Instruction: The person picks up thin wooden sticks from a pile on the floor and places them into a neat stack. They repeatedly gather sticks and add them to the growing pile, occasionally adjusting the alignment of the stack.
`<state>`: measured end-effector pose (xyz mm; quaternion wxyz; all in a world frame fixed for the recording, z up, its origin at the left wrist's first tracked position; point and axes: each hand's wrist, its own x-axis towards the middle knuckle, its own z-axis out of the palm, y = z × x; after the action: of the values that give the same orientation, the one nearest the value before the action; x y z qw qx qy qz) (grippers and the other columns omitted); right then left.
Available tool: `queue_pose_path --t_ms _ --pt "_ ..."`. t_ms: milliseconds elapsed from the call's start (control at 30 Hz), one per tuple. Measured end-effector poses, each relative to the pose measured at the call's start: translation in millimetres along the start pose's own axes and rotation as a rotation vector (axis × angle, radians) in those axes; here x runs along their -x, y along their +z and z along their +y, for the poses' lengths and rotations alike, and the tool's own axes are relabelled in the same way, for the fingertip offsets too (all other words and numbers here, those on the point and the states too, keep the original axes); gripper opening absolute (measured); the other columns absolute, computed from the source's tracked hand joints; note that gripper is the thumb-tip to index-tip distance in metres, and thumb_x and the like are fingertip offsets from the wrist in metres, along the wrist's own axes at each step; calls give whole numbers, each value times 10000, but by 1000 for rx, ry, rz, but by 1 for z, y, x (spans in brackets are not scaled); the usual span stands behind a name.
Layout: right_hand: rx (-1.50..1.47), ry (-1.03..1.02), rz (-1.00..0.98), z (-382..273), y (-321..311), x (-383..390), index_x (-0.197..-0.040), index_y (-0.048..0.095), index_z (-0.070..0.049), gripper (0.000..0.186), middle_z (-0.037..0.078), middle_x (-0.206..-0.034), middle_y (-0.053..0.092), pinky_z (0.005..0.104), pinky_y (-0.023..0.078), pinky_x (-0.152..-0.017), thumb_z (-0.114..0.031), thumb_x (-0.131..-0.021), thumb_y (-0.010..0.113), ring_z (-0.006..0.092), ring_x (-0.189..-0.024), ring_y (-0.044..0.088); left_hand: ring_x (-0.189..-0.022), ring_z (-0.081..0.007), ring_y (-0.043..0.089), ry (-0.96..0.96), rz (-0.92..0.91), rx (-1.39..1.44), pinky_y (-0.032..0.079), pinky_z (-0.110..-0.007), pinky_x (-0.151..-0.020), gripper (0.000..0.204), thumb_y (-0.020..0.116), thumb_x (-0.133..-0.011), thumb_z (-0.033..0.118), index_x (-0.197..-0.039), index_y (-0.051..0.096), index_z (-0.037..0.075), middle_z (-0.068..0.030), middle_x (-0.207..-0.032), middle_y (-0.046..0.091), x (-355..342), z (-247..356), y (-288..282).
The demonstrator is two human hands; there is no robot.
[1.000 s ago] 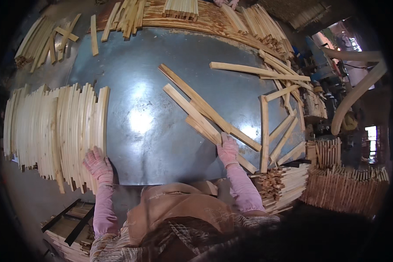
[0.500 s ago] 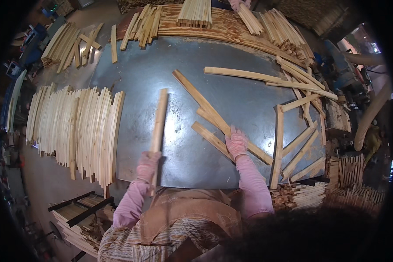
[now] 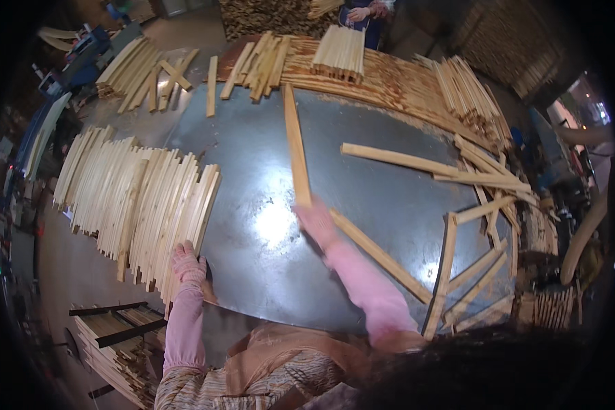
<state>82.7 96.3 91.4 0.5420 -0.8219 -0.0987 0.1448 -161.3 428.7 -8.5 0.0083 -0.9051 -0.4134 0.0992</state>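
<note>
My gloved left hand (image 3: 189, 265) is at the near right end of a long row of pale wooden strips (image 3: 133, 201), with its fingers over the outermost strip and the thumb on that strip's right side. Over the middle of the grey metal tabletop (image 3: 253, 171), my gloved right hand (image 3: 318, 222), slightly blurred, is closed around the near end of a wooden strip (image 3: 294, 143) that points away from me. Another loose strip (image 3: 383, 256) lies slantwise beside my right forearm, its far end close to that hand. The forearm hides part of the tabletop.
Loose strips (image 3: 482, 213) lie crossed in a heap at the right. Bundles of strips (image 3: 338, 53) rest on a plywood board (image 3: 396, 89) along the far edge, where another person's hand (image 3: 359, 14) shows. A rack of strips (image 3: 119, 342) stands low at the left.
My left hand has moved left with its strip to the end of the row. My right hand has moved left, swinging its strip away from the loose ones. The whole view has shifted.
</note>
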Motion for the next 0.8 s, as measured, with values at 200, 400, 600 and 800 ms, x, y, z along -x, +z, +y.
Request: queue_pose_path --t_ms 200,400,600,800 --pt "187 -16 97 -97 24 -151 -1576 375 -44 836 246 -1439 601 434 448 -1114 -402 -906 723 394 -1348 567 -1477 -377 381 121 -2 34 370 -482 -1183 848 802 -821 344 -1554 403 195 -161 -1604 397 -6 -10 -18" --pt "459 -218 108 91 -56 24 -1486 495 -105 695 208 -1255 663 468 493 -1026 -451 -914 688 401 -1189 624 -1501 -373 363 209 -5 6 344 -452 -1219 845 746 -870 363 -1598 377 146 -175 -1619 396 -10 -17 -3" --pt "1052 313 117 175 -171 286 -1432 541 -197 625 132 -1195 663 493 506 -967 -436 -885 726 350 -1129 636 -1492 -392 369 195 37 130 300 -493 -1240 844 735 -902 422 -1586 386 73 -222 -1599 416 16 22 -23" --pt "590 450 2 180 -151 255 -1381 616 -182 510 182 -1201 690 491 509 -986 -455 -953 657 383 -1149 639 -1255 -289 604 652 -686 1077 481 -396 -1091 456 654 -1033 269 -1405 532 35 -178 -1321 639 157 189 -19"
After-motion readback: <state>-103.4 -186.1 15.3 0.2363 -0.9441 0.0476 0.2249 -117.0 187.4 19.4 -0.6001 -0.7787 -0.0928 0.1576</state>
